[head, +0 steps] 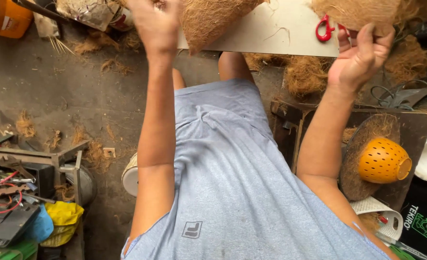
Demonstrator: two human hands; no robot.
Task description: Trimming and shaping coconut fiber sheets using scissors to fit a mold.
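Observation:
My left hand (156, 25) is raised at the top of the view, next to a brown coconut-fibre sheet (208, 19) that lies on a pale board (276, 33); its fingers run off the frame, so whether it grips the sheet is unclear. My right hand (360, 55) is raised at the upper right, fingers closed on the lower edge of a second coconut-fibre piece (355, 12). Red-handled scissors (325, 28) lie on the board just left of that hand. Below the arms I see my blue-grey shirt and bare knees.
An orange perforated plastic bowl (383, 160) lies on a round fibre mat on a dark board (411, 127) at right. Loose fibre (306, 74) litters the concrete floor. A metal stand with tools and red wire (6, 192) is at left. An orange bucket (4, 17) stands top left.

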